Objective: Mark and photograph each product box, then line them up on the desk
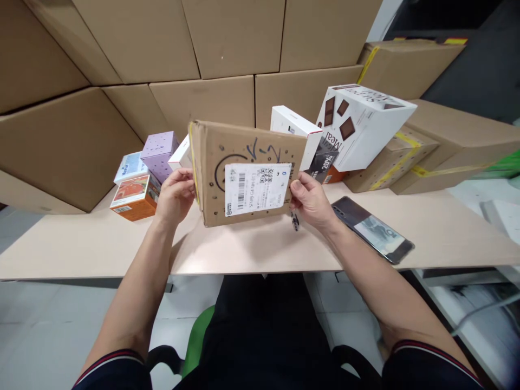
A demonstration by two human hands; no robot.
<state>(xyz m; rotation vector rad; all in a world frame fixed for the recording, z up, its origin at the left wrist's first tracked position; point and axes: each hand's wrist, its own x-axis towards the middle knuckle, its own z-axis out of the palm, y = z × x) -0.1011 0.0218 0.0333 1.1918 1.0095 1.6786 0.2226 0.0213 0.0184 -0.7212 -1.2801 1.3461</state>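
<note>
Fingers (pixel 183 177) of the left hand (pixel 175 196) clamped on the left edge of the cardboard box (pixel 211 162), thumb on the near face, the rest hidden behind it. Right hand (pixel 311 201) closed the same way on the right edge, with a small dark pen-like thing (pixel 294 221) poking out below; hard to tell whether tucked in the palm or lying loose.

Box held upright, a little tilted, just above the near middle of the table (pixel 252 252), with the white label (pixel 257 188) and some blue scribbles turned to the near side.

Probably best done so:
- Grip by the side edges only, thumbs off the label, so barcode and print stay uncovered.
- Press evenly from both sides; a light carton held by its edges likely twists if one hand slackens.
- Level the top edge and face the label squarely to the eyes.
- Mind the white box (pixel 294 127) just behind to the far right, and the purple box (pixel 159 154) and orange box (pixel 136 196) near the left hand.
- Stay clear of the phone (pixel 371 228) lying flat to the right.
</note>
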